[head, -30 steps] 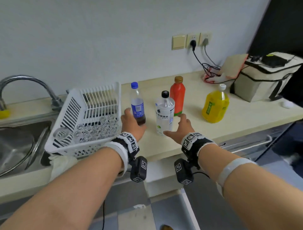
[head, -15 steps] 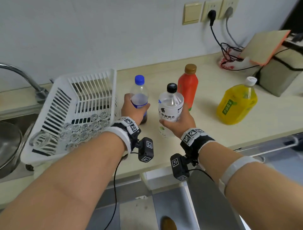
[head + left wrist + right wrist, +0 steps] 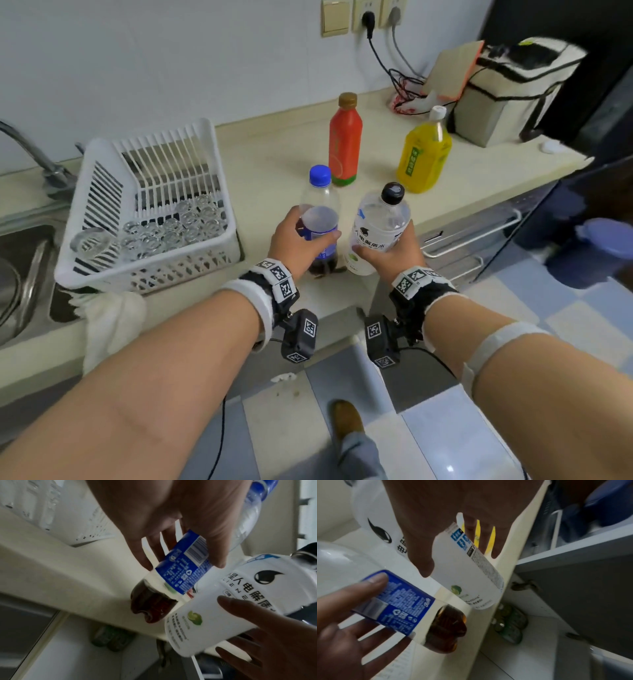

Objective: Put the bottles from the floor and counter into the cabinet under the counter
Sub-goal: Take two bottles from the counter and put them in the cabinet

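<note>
My left hand grips a blue-capped cola bottle with a blue label, lifted over the counter's front edge. My right hand grips a white-labelled, black-capped bottle, tilted, just right of the cola bottle; its white label shows in the right wrist view too. A red bottle and a yellow bottle stand farther back on the counter. Below the counter edge, several green bottles sit inside the open cabinet.
A white dish rack holding glasses stands left of my hands, beside the sink and tap. A white bag, cables and wall sockets fill the back right. A grey cabinet door hangs open on the right. My shoe is on the tiled floor.
Both hands closed on their bottles, then lifted them off the counter and drew them back toward its front edge. The view has tipped downward, showing more floor.
</note>
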Action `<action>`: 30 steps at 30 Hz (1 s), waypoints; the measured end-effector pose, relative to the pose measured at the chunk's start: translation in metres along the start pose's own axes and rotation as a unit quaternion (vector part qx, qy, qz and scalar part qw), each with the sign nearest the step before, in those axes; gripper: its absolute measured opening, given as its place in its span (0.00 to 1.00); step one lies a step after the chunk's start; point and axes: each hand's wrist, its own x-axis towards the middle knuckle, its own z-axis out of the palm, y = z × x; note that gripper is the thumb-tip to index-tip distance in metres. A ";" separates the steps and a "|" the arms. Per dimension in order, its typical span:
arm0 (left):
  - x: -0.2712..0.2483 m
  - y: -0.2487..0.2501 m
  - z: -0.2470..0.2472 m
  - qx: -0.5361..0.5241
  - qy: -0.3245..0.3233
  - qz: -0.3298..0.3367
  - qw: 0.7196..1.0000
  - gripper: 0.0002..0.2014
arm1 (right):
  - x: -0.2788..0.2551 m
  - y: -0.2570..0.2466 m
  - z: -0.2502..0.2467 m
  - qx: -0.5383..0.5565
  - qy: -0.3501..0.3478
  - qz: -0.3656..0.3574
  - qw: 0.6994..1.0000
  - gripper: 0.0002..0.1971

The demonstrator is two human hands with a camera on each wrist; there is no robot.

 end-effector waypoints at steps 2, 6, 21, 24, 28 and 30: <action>-0.025 0.001 0.008 0.004 -0.042 0.012 0.999 0.32 | -0.025 0.012 -0.011 0.012 0.012 0.014 1.000 0.44; -0.069 -0.019 0.032 0.021 -0.140 0.002 0.990 0.32 | -0.062 0.047 -0.025 -0.012 0.017 0.060 0.998 0.45; -0.034 -0.272 0.140 0.051 -0.057 -0.099 0.992 0.30 | 0.011 0.251 0.079 -0.162 -0.070 0.162 0.971 0.38; 0.006 -0.312 0.157 0.021 -0.019 -0.094 0.995 0.27 | 0.042 0.283 0.113 -0.161 -0.044 0.142 0.976 0.40; 0.049 -0.350 0.169 0.018 0.046 -0.091 0.995 0.27 | 0.077 0.310 0.153 -0.134 -0.006 0.121 0.984 0.46; 0.065 -0.363 0.172 0.029 0.055 -0.088 0.994 0.28 | 0.094 0.319 0.165 -0.120 -0.012 0.109 0.987 0.46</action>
